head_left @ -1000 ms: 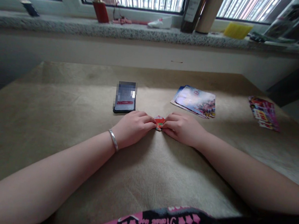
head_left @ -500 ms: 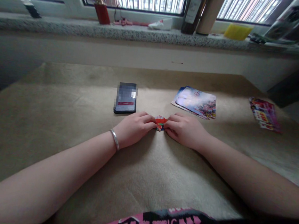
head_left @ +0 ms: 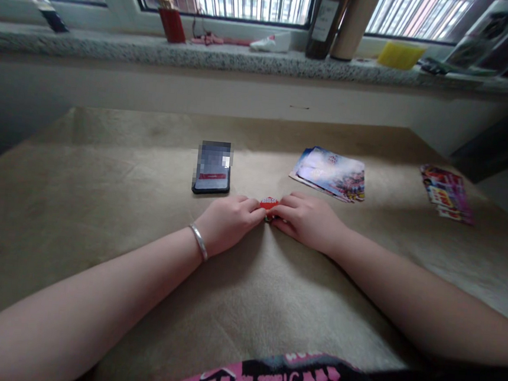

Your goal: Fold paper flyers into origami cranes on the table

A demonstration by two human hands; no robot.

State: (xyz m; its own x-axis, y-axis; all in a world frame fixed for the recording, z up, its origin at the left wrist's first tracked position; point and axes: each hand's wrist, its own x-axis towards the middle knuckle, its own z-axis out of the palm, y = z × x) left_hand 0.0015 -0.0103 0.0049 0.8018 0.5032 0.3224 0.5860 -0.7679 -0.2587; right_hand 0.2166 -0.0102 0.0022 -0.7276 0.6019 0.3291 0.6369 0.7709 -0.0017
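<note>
A small folded red paper piece (head_left: 269, 203) lies at the middle of the beige cloth-covered table (head_left: 102, 201). My left hand (head_left: 228, 224), with a silver bracelet on the wrist, has its fingers curled and pinches the piece's left side. My right hand (head_left: 309, 221) meets it from the right, fingertips pressed together on the same piece. Most of the paper is hidden between the fingers.
A black phone (head_left: 212, 168) lies just behind my left hand. A stack of colourful printed cards (head_left: 332, 173) sits behind my right hand, another set (head_left: 447, 192) at the far right. The windowsill holds a red cup (head_left: 171, 22), a dark bottle (head_left: 325, 19) and a yellow box (head_left: 397, 53).
Both hands have closed in further on the red paper piece, so less of it shows now. The arms stay in place.
</note>
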